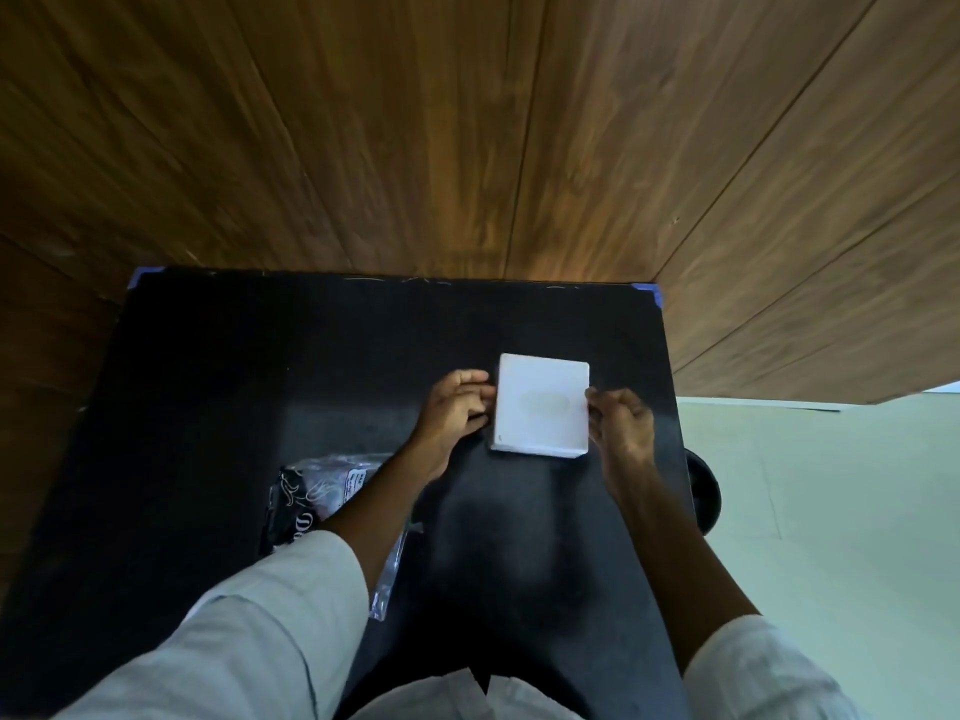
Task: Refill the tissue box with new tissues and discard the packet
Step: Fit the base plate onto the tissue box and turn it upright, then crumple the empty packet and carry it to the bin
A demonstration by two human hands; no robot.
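White box: we have the tissue box (540, 405) lying flat on the black table (208, 407), right of centre and toward the far edge, its broad face up.
Long axis: it runs away from us, near edge to far edge, so the two long sides face left and right, one toward each hand.
Box to fingers: we see the left hand (454, 407) at the left long side and the right hand (621, 423) at the right long side; the box sits squarely between them, so neither hand is the nearer one.
Left fingers: curled in together, tips touching the left side wall; we judge a light pinch on that edge.
Right fingers: bent, tips at the right edge; whether they press or merely touch, we cannot tell.
Box look: plain, matte, rounded corners, a faint oval mark on the upper face that we take for the dispensing slot; a thin lip shows along the near edge. No tissue pokes out.
Packet: the dark printed tissue packet (311, 496) lies near-left of the box, well apart from it, partly under our left forearm, its clear film catching light.
Next move, as we judge it: both hands are set to lift or open the box.
Surroundings: wood-panelled wall (467, 122) behind the table.
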